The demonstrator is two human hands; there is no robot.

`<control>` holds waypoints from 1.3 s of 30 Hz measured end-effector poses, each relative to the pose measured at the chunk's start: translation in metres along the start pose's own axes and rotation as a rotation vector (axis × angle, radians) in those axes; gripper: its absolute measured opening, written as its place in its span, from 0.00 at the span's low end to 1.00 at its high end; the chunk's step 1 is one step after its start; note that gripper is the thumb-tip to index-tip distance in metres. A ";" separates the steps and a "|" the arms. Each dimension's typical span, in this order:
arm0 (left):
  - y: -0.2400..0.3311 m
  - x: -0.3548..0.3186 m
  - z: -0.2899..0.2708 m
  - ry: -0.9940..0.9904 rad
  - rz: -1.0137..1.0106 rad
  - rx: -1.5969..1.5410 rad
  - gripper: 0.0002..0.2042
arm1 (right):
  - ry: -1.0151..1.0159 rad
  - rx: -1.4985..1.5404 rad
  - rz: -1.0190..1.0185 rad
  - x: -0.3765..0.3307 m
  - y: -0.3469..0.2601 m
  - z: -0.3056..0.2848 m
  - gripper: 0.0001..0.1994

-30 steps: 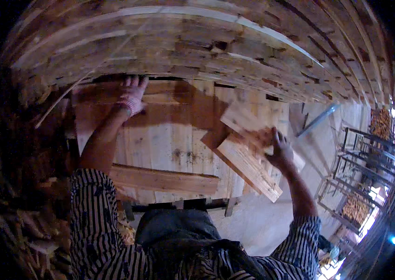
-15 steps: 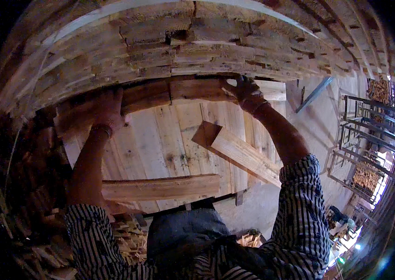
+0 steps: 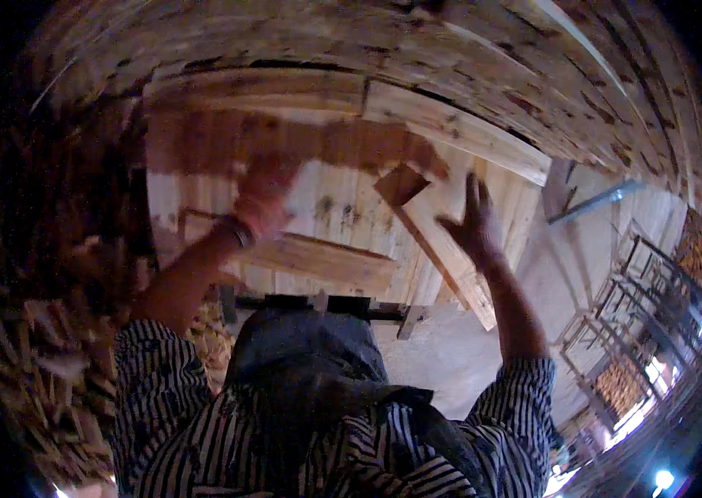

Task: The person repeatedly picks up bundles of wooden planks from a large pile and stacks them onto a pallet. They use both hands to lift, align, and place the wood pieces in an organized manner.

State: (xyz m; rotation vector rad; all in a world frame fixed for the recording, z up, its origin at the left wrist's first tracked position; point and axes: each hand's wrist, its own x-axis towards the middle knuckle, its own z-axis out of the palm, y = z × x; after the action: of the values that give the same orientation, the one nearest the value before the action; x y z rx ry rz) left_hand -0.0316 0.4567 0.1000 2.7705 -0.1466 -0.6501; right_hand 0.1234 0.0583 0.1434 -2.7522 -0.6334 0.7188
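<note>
My left hand (image 3: 264,203) hovers over the left part of a plank tabletop (image 3: 338,203), blurred, thumb apart and nothing seen in it. Farther right, my right hand (image 3: 477,222) is open with fingers spread, close to a thick wooden board (image 3: 449,253) lying aslant. Another board (image 3: 330,259) lies along the near side, partly behind my left wrist. Along the far edge, a left board (image 3: 259,90) and a right board (image 3: 450,124) meet end to end at an angle. Neither hand touches these far boards.
A high stack of timber (image 3: 417,50) rises right behind the tabletop. Wood offcuts (image 3: 44,365) are heaped at the left. To the right, a blue metal bar (image 3: 596,202) stands out near the stack, and metal racks (image 3: 616,307) stand on the concrete floor (image 3: 434,357).
Both hands have let go of the far boards and drawn back toward me. My right hand's fingers have spread. The view has shifted, and the far boards now sit at an angle.
</note>
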 end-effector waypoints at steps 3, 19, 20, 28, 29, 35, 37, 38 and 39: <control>0.055 -0.083 0.056 -0.041 0.051 0.253 0.40 | -0.238 0.050 0.095 -0.091 0.023 0.033 0.58; 0.033 -0.147 0.101 0.007 -0.405 0.180 0.27 | -0.127 -0.223 0.306 -0.129 0.072 0.080 0.60; 0.034 -0.152 0.105 -0.008 -0.417 0.153 0.28 | -0.118 -0.225 0.275 -0.128 0.070 0.078 0.60; 0.029 -0.167 0.107 -0.078 -0.511 0.075 0.32 | -0.068 -0.285 0.167 -0.132 0.079 0.087 0.58; 0.033 -0.166 0.099 -0.112 -0.545 0.079 0.32 | -0.073 -0.274 0.181 -0.133 0.079 0.085 0.59; 0.016 -0.178 0.102 -0.084 -0.475 0.063 0.33 | -0.214 -0.141 0.298 -0.126 0.035 0.055 0.57; 0.010 -0.179 0.107 -0.104 -0.478 0.093 0.35 | -0.048 -0.194 0.146 -0.135 0.068 0.073 0.54; 0.014 -0.178 0.104 -0.141 -0.493 0.113 0.36 | -0.057 -0.223 0.190 -0.135 0.069 0.069 0.52; 0.022 -0.175 0.090 -0.215 -0.524 0.154 0.36 | -0.058 -0.242 0.229 -0.131 0.059 0.067 0.50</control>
State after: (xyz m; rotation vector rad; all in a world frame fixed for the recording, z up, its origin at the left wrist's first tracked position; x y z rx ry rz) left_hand -0.2292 0.4416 0.1032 2.8892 0.5244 -1.1025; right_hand 0.0067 -0.0467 0.1208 -3.0729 -0.4467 0.8218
